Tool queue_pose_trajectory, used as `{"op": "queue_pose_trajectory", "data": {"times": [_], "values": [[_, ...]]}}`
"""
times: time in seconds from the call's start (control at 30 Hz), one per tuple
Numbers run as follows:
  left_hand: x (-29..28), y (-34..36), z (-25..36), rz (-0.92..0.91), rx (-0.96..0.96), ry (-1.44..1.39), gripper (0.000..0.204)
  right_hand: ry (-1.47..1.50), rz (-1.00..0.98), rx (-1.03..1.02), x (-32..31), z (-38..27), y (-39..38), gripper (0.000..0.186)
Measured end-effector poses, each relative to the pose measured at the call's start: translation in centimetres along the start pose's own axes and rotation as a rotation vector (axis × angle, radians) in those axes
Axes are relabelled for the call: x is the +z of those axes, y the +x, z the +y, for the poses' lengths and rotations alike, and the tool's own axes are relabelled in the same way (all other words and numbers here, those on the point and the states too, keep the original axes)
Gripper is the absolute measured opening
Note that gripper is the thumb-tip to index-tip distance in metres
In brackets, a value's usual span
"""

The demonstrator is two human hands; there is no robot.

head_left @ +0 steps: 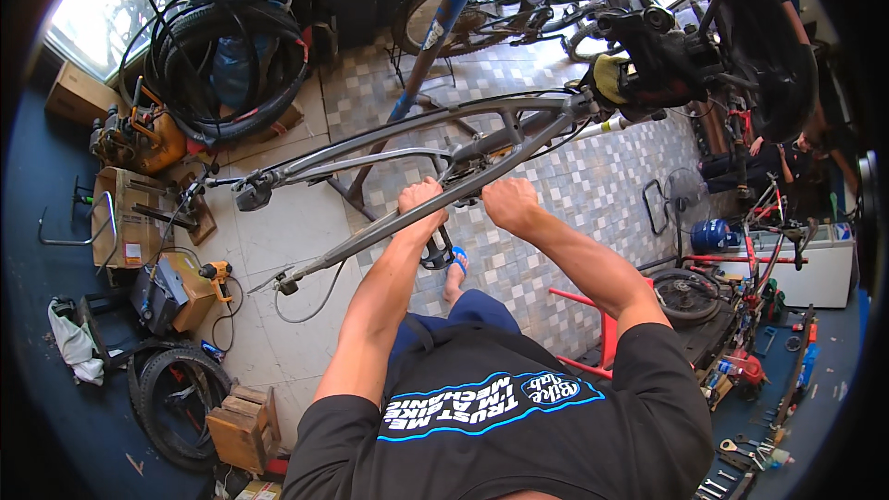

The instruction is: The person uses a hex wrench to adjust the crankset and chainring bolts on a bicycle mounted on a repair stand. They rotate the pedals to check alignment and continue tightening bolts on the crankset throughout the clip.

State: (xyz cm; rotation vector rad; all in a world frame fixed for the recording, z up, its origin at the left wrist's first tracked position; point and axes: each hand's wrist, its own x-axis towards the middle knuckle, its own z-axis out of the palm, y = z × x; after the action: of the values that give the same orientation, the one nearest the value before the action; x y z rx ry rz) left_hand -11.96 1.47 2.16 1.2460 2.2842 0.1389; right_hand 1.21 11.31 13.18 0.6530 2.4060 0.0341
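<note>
A grey bicycle frame [444,187] hangs across the middle, its two rear arms reaching left with no wheel between them. My left hand [423,200] is closed low on the frame, by the crank area, with a black pedal [437,252] just below it. Beside it, my right hand [509,205] is curled into a fist against the frame's underside. The frame hides what the fingers of either hand grip. A loose cable [310,315] dangles from the nearer rear arm's end. At the upper right is a black saddle [755,32].
A blue stand post [435,42] rises behind the frame. Tyres [231,65], an orange compressor [153,141], and a yellow drill [218,278] lie left. A red stool [602,343], a wheel [687,294] and wrenches [741,452] are right. Another person [769,162] sits far right.
</note>
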Motion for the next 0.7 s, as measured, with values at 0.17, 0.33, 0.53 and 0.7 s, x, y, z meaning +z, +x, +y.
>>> {"op": "queue_pose_trajectory", "data": {"times": [0.17, 0.33, 0.53, 0.7], "values": [[0.0, 0.1, -0.2, -0.005, 0.010, -0.004, 0.050, 0.015, 0.029, 0.036, 0.5, -0.2, 0.7, 0.022], [-0.3, 0.2, -0.1, -0.043, 0.020, -0.015, 0.051, 0.070, 0.066, 0.037, 1.6, 1.0, 1.5, 0.023], [-0.7, 0.2, -0.3, -0.086, 0.020, -0.016, 0.053, 0.044, -0.013, -0.001, 0.1, 2.3, 0.7, 0.026], [0.3, 0.6, 0.1, -0.032, -0.059, -0.086, 0.054, -0.176, -0.075, 0.054, 1.0, 2.0, 0.5, 0.024]]}}
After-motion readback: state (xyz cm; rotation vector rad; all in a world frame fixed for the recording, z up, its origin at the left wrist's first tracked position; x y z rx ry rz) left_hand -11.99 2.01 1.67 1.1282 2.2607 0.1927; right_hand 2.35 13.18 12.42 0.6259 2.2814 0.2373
